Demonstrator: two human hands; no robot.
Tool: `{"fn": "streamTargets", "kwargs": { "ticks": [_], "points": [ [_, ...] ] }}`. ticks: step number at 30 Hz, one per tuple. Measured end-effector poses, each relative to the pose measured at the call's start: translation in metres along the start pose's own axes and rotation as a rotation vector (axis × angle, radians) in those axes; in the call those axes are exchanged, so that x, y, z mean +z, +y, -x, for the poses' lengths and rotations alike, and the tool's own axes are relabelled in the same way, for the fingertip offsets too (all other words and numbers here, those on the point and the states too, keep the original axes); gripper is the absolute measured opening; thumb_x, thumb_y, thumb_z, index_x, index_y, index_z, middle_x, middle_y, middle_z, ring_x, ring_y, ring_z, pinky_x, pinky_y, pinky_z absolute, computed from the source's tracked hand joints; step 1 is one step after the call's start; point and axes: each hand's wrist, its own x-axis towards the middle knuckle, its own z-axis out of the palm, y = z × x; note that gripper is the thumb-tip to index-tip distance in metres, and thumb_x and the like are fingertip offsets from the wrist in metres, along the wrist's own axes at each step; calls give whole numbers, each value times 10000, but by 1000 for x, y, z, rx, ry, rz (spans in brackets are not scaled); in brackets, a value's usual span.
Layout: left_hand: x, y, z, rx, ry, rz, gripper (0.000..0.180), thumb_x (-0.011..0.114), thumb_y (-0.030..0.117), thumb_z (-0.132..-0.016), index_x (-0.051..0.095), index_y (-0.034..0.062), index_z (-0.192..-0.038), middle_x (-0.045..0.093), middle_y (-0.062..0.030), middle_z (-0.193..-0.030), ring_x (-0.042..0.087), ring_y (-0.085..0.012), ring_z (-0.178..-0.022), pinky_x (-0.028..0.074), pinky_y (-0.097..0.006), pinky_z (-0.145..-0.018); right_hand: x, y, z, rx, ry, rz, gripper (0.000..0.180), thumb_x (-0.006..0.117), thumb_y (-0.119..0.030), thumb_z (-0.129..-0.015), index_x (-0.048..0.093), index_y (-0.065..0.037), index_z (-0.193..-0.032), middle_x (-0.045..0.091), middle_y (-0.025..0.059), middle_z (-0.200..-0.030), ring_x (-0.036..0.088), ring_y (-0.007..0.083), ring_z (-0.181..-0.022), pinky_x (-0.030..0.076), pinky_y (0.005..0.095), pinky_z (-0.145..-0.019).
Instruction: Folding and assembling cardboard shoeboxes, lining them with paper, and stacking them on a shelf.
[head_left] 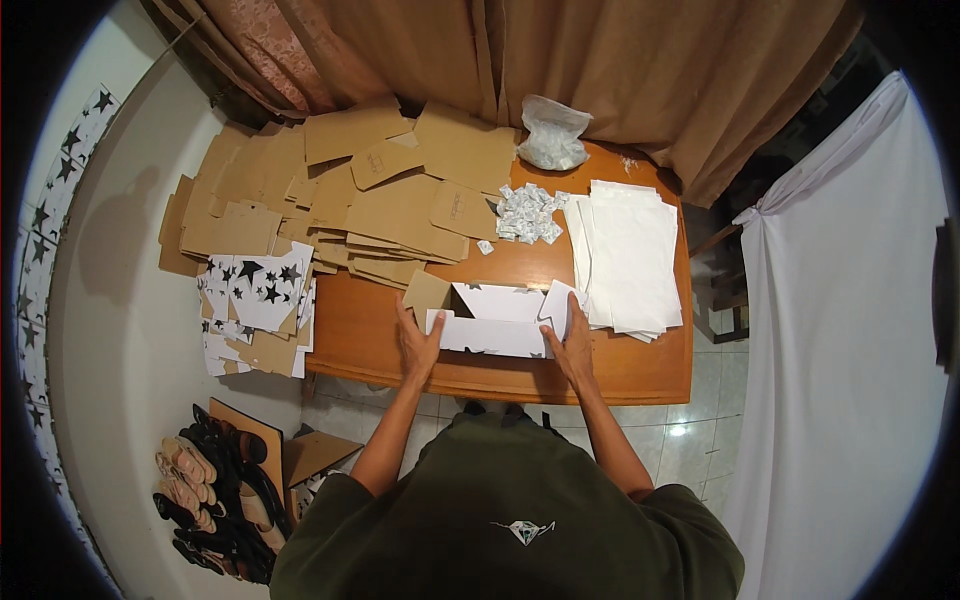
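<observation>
A partly folded cardboard box (492, 337), white with black star prints, stands near the table's front edge. Its long front wall is upright, and a brown flap (428, 291) sticks out at the left end. My left hand (417, 343) grips that end, thumb against the front wall and fingers behind. At the opposite end my right hand (573, 350) closes round the corner, next to a raised white flap (562, 299). The fingers of both hands are partly hidden by the cardboard.
Flat brown cardboard pieces (395, 205) cover the table's far left, with star-printed pieces (262, 285) nearer. Small sachets (530, 214) lie beneath a clear plastic bag (554, 135). White paper sheets (630, 255) are stacked right. Shoes (225, 495) sit on the floor, lower left.
</observation>
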Motion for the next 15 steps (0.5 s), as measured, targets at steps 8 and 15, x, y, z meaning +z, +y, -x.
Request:
{"fn": "streamTargets", "kwargs": {
  "ticks": [8,15],
  "points": [
    [16,36,18,136,-95,-130,1002,782,106,-841,123,30,-1592,327,-293,-1567,401,-486,-1389,363,-503,-1153,-11,-17,1,-47,-107,48,847,698,-347,-947,230,-136,-1620,339,323,-1563,316,489,-1460,328,521,-1177],
    [16,39,14,129,-208,-243,860,761,149,-868,246,39,-1548,371,-262,-1539,381,-445,-1418,366,-492,-1160,-6,-16,-1,-13,-60,101,821,684,-345,-948,238,-204,-1623,327,345,-1559,344,518,-1435,373,540,-1139]
  ]
}}
